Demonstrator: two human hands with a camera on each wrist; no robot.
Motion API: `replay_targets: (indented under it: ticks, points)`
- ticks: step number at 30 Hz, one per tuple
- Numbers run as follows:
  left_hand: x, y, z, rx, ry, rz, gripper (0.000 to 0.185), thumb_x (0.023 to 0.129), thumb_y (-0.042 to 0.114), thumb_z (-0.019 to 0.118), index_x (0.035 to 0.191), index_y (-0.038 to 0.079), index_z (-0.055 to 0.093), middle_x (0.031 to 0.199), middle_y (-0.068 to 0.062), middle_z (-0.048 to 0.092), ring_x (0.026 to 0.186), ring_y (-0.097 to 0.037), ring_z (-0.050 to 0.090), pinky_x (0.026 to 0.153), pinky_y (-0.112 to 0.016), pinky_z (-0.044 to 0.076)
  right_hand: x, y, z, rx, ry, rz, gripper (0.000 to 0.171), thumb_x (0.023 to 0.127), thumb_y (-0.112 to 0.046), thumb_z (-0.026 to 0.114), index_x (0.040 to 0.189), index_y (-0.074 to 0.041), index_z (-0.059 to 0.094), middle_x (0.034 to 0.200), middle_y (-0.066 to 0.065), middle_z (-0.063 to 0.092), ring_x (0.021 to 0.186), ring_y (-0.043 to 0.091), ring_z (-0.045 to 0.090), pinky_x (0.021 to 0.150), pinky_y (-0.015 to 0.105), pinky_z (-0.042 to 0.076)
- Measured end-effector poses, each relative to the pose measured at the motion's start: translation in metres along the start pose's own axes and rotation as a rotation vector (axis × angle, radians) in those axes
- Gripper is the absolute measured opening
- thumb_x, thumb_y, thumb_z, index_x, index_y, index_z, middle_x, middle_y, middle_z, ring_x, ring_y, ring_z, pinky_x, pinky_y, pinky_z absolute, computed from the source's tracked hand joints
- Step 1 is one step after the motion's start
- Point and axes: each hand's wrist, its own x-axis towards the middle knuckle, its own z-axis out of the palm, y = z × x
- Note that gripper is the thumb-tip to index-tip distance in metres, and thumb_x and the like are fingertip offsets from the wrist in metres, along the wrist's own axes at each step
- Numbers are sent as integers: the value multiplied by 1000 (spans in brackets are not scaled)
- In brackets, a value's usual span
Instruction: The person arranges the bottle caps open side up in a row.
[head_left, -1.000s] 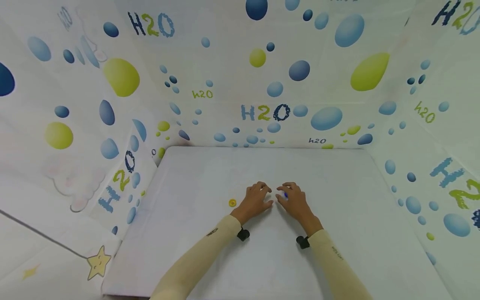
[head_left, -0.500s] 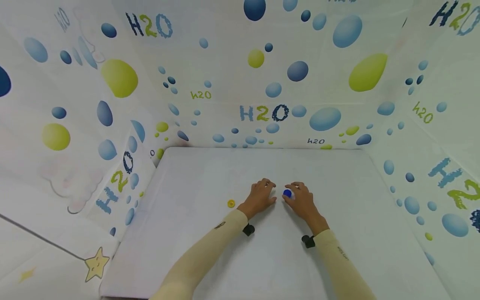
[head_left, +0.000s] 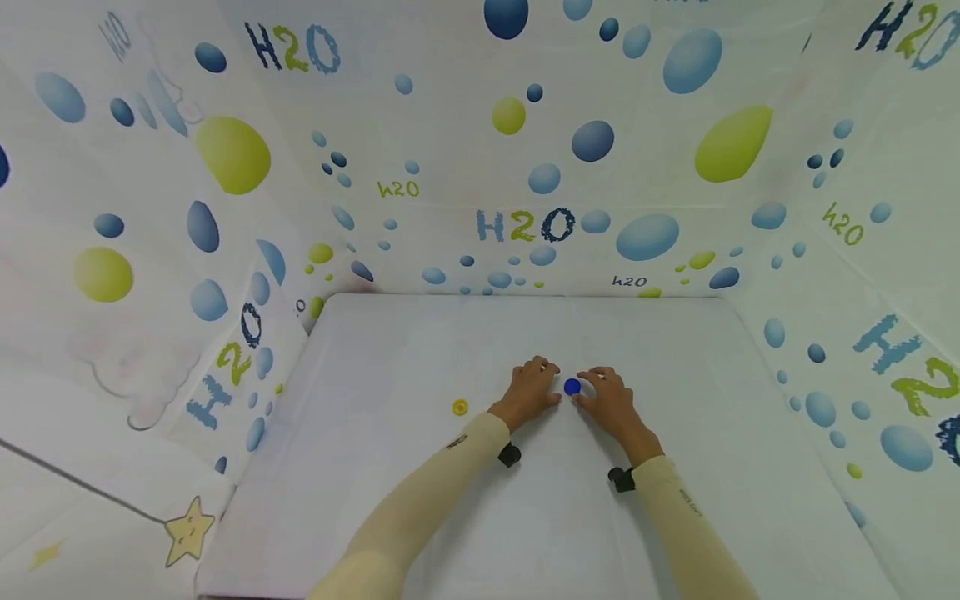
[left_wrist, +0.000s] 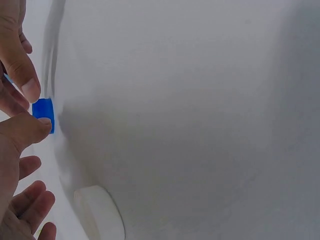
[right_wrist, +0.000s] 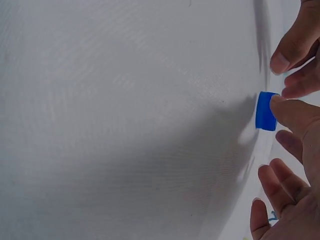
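Note:
A small round blue cap (head_left: pixel 572 386) lies between the two hands in the head view. My left hand (head_left: pixel 532 390) is on its left side, with spread, bent fingers and nothing visibly in its grip. On the other side, nearer the cap, my right hand (head_left: pixel 609 400) has its thumb and fingers apart. Both wrist views show the blue cap (left_wrist: pixel 43 110) side-on with a thumb overlapping it; contact is uncertain. The right wrist view shows the blue cap (right_wrist: pixel 266 111) with fingers spread below it. A yellow ring-like cap (head_left: pixel 460 407) sits farther left.
The hands are over a white tabletop (head_left: pixel 390 350), enclosed by pale walls (head_left: pixel 450 125) printed with blue and green drops. A white rounded thing (left_wrist: pixel 100 215) shows low in the left wrist view; its kind is unclear.
Both hands have shifted to the right. The blue cap, first mostly hidden by the right hand, is now in full view between them. The yellow cap has not visibly moved on the table.

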Motion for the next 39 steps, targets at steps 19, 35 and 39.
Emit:
replay_targets:
  ticks: [19, 35, 39]
  points:
    - [8, 7, 7, 54, -20, 4, 49, 104, 39, 69, 145, 14, 60, 146, -10, 56, 135, -25, 55, 113, -46, 44, 2, 6, 6, 7, -14, 25, 46, 101, -25, 74, 141, -5, 64, 147, 28, 52, 131, 50, 53, 96, 69, 45]
    - [7, 12, 5, 65, -7, 25, 41, 105, 36, 68, 139, 15, 65, 143, -8, 58, 131, -24, 57, 110, -45, 45, 0, 8, 10, 21, 12, 21, 40, 103, -25, 71, 136, -4, 67, 143, 28, 54, 130, 49, 54, 96, 68, 44]
    - [8, 14, 5, 62, 1, 36, 40, 105, 35, 67, 139, 15, 65, 142, -9, 58, 130, -24, 57, 109, -45, 45, -1, 8, 10, 25, 25, 15, 38, 103, -26, 70, 135, -4, 68, 142, 27, 55, 128, 49, 55, 94, 67, 44]
